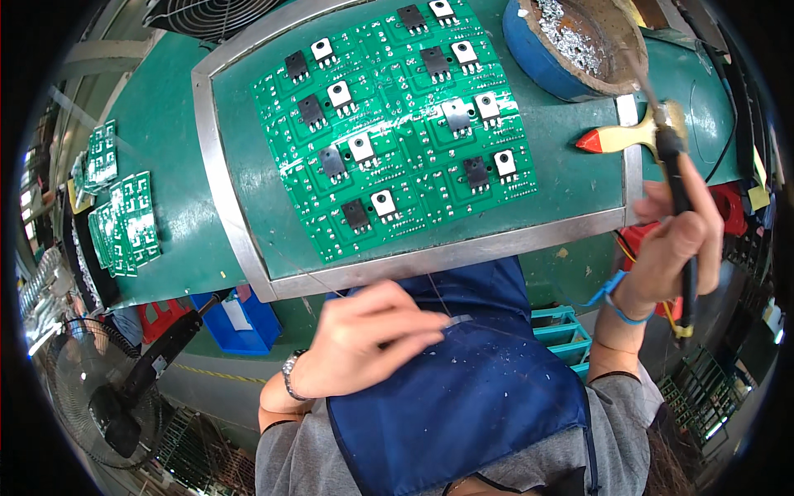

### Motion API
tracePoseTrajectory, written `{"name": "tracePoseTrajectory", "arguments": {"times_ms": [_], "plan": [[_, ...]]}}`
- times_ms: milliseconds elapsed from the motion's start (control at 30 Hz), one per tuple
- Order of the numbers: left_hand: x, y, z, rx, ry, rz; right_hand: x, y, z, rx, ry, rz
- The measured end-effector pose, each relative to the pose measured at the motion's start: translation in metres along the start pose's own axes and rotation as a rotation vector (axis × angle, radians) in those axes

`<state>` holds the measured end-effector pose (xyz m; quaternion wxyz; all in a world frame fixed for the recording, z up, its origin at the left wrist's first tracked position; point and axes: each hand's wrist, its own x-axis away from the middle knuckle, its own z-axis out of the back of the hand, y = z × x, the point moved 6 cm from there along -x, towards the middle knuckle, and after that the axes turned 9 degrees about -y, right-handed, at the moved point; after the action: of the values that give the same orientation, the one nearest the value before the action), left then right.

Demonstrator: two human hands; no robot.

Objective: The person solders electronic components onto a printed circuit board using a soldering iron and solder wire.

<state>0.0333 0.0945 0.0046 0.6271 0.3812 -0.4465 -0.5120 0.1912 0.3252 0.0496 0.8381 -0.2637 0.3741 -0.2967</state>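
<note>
My right hand (653, 269) is wrapped round the black handle of a soldering iron (677, 178) at the right. The iron's metal tip points up over a blue-sided round pot (533, 62) that has silvery solder scraps (571, 41) inside. In front of my apron, my left hand (360, 343) pinches a thin wire (436, 289), which looks like solder wire. A green circuit board panel (405, 194) lies on the table beyond my hands. Black and white-topped transistors stand on it in rows. Neither hand touches the board.
A metal frame (463, 252) edges the work area. Beside the pot lies a wooden-handled brush with a red tip (608, 140). Smaller circuit boards (132, 223) are stacked at the left. A fan (103, 397) and a blue bin (236, 326) stand at the lower left.
</note>
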Motion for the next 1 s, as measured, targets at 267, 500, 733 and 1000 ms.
{"name": "tracePoseTrajectory", "arguments": {"times_ms": [267, 500, 733, 1000], "plan": [[0.046, -0.014, 0.04, -0.209, 0.734, 0.214, 0.019, -0.016, -0.077, -0.183, -0.164, 0.12], [0.049, -0.019, 0.035, -0.119, 0.661, 0.166, 0.022, -0.02, -0.087, -0.234, -0.12, 0.105], [0.068, -0.006, 0.032, -0.091, 0.571, 0.2, 0.05, -0.04, -0.06, -0.146, -0.243, 0.102], [0.071, -0.001, 0.045, -0.194, 0.516, 0.165, 0.051, -0.037, -0.04, -0.066, -0.271, 0.16]]}}
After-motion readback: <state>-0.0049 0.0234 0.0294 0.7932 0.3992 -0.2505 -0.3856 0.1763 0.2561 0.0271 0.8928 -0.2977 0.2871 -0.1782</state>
